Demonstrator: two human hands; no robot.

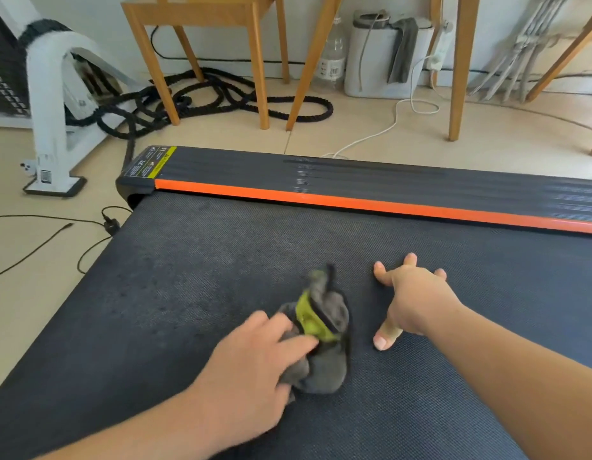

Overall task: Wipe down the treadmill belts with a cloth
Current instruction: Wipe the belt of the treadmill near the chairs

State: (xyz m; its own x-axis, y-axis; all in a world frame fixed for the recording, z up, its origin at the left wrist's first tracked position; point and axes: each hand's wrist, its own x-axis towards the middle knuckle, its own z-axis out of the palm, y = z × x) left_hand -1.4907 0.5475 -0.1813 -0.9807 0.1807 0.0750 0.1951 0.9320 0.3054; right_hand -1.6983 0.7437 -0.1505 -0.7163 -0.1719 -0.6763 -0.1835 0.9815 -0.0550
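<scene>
crumpled grey-green cloth (321, 330) bunched in left hand (251, 356) grip; right hand (410, 300) grip wide, splayed on pebbled belt (188, 277)

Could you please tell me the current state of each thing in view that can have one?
left hand, grips the cloth.
right hand, fingers spread, tips pressing on the belt.
cloth, bunched up, lying on the belt.
belt, flat, with the cloth and right hand on it.
bottle, upright on the floor.
rope, loosely coiled on the floor.
towel, draped, hanging down.
</scene>
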